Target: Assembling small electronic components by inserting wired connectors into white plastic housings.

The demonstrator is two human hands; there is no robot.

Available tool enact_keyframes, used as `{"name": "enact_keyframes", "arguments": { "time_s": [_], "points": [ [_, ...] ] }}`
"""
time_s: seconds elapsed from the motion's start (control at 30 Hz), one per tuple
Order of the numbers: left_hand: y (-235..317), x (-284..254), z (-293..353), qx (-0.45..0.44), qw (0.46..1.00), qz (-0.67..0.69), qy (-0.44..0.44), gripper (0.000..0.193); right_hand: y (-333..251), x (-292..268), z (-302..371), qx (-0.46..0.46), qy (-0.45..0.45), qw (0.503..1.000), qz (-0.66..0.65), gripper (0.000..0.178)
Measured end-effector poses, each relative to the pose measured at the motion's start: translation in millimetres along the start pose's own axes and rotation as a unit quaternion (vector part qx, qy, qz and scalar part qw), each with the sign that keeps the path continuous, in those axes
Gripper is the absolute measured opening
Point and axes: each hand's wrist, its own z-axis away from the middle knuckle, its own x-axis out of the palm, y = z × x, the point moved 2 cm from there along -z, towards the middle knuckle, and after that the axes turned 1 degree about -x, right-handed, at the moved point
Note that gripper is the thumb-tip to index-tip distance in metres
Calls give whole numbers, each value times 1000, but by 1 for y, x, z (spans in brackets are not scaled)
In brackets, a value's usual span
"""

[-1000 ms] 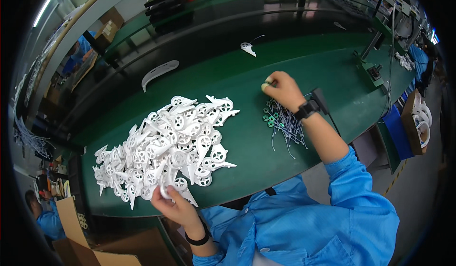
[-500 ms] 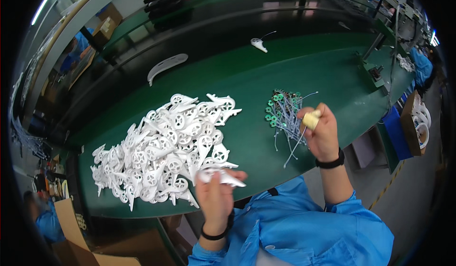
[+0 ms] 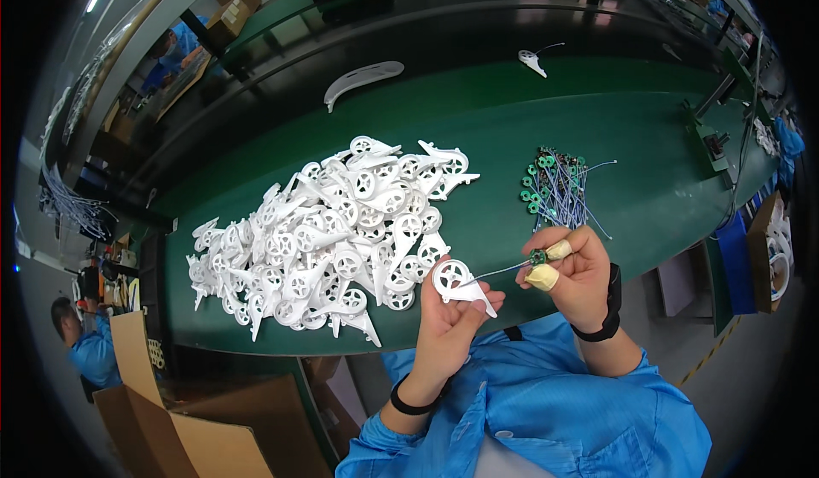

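Observation:
My left hand [image 3: 445,341] holds a white plastic part [image 3: 452,283] with a spoked round end and a pointed tail, face up. Between thumb and forefinger, both in yellow finger covers, my right hand [image 3: 587,286] pinches a small green ring-shaped circuit board [image 3: 537,258]. A thin grey wire [image 3: 499,271] runs from the board to the white part; whether it passes through a hole there I cannot tell. Left of my hands lies a large heap of similar white parts [image 3: 311,243]. Beyond my right hand is a pile of green boards with wires [image 3: 559,192].
On the green bench [image 3: 478,128], a curved white piece [image 3: 365,77] and one white part with a wire [image 3: 532,63] lie at the back. A metal fixture [image 3: 715,147] stands far right. An open cardboard box [image 3: 222,448] is lower left, near another person [image 3: 90,346].
My right hand has moved in toward my left, bringing the wired board to the white part. My left hand has shifted right and turned the part face up. The view has swung left.

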Motion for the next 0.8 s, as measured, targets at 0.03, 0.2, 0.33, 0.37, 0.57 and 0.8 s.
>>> {"name": "enact_keyframes", "arguments": {
  "time_s": [0.03, 0.2, 0.33, 0.37, 0.57, 0.8],
  "points": [
    [0, 0, 1, 0, 1000, 0, 0, 66, 1, 0, 2, 0, 0, 1000, 0, 32],
    [2, 2, 1, 8, 1000, 2, -5, 65, 6, -4, 9, -39, -2, 997, 62, 32],
    [3, 3, 0, 3, 1000, 12, 2, 65, 8, -12, 11, -66, -2, 994, 86, 32],
    [4, 3, 0, -1, 1000, 14, -4, 66, 8, -14, 12, -67, 7, 994, 81, 32],
    [-1, 3, 0, -7, 1000, 24, -18, 68, 8, -11, 19, -82, 13, 990, 115, 32],
    [-4, 16, 5, 66, 988, -102, -91, 71, 23, 6, 27, -82, -32, 982, 169, 33]
  ]
}}
